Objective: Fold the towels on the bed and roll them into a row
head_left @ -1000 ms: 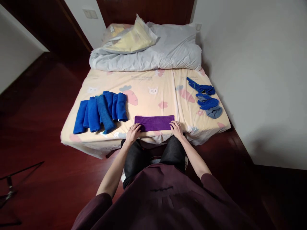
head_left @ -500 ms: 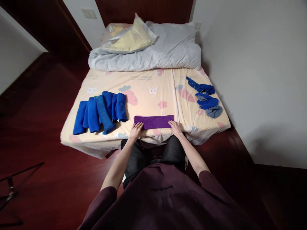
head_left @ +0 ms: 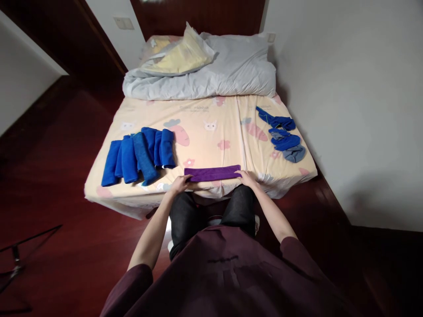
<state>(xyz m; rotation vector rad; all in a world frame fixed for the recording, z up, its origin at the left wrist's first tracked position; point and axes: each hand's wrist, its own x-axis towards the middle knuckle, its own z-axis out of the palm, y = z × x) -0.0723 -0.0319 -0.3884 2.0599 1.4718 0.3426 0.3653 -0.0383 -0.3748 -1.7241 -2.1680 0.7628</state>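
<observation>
A purple cloth (head_left: 212,173) lies folded into a narrow strip at the near edge of the bed (head_left: 205,127). My left hand (head_left: 180,182) grips its left end and my right hand (head_left: 247,178) grips its right end, fingers closed on the fabric. Left of the cloth, several folded blue towels (head_left: 140,154) lie side by side on the sheet.
A heap of loose blue and grey cloths (head_left: 282,136) sits near the bed's right edge by the white wall. A grey duvet and a yellow pillow (head_left: 201,66) fill the head of the bed. Dark red wooden floor surrounds the bed; a black stand (head_left: 16,259) lies at the left.
The purple cloth has become narrower, folded along its length. Both hands have shifted from its near edge to its two ends and closed on them.
</observation>
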